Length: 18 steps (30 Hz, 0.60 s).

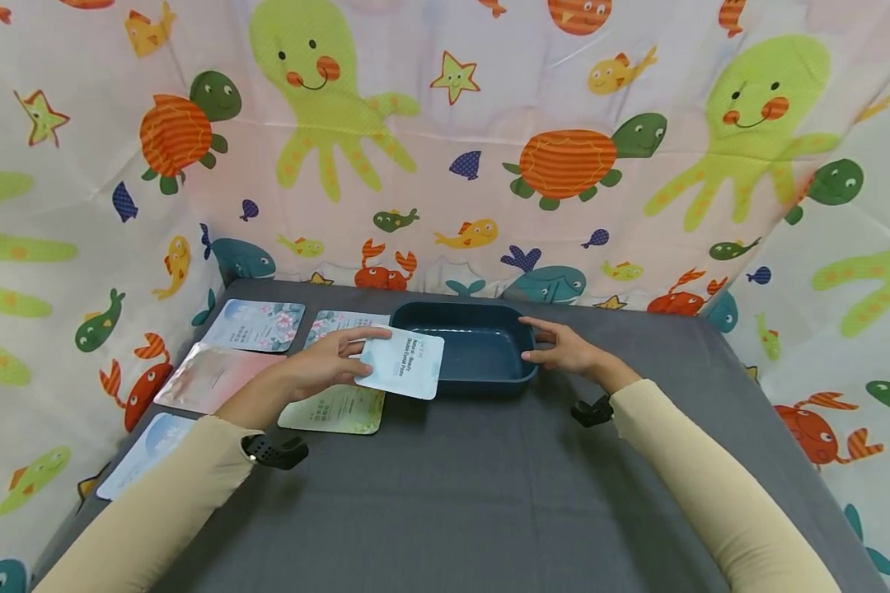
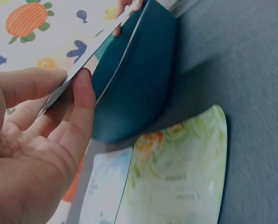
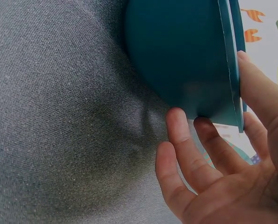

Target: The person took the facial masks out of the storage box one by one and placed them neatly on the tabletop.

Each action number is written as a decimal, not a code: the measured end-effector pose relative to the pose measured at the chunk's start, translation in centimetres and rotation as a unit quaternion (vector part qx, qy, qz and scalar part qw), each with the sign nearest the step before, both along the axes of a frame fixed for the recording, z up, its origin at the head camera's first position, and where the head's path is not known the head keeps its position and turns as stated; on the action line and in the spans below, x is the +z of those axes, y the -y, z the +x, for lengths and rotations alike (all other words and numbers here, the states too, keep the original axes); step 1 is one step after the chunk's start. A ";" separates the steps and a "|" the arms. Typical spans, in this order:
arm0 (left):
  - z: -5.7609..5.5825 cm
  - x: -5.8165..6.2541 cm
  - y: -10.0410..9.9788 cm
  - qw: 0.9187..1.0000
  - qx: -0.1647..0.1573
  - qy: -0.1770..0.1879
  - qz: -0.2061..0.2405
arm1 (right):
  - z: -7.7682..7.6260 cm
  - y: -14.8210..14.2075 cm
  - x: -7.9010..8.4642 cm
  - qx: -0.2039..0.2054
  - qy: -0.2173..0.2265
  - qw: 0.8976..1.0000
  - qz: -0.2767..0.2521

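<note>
My left hand pinches a flat light blue cosmetic packet by its left edge, between thumb and fingers. The packet is held tilted over the left end of a dark blue rectangular bin, with printed lettering on its face. In the left wrist view the packet appears nearly edge-on beside the bin's wall. At the bin's right end, my right hand grips the rim, its thumb on the lip and fingers against the outer wall. Part of the bin's inside is hidden behind the packet.
Several flat packets lie left of the bin: a floral one, a pink one, a light blue one, a green one and a partly covered floral one. Sea-animal cloth walls surround the grey table.
</note>
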<state>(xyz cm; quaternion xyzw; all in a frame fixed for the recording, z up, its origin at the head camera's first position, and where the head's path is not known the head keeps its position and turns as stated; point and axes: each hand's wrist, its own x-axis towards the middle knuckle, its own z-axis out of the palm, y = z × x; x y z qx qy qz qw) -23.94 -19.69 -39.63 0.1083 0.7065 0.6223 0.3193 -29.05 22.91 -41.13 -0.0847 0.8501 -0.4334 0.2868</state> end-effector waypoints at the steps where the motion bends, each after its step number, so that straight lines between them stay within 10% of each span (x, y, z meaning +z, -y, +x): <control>1: 0.2 0.1 0.4 1.000 -0.003 0.000 0.003 | 0.0 0.0 0.0 0.001 -0.001 1.000 0.000; 18: 4.0 -0.1 8.5 1.000 -0.018 -0.018 -0.009 | 1.3 0.6 -0.5 -0.018 -0.009 1.000 -0.005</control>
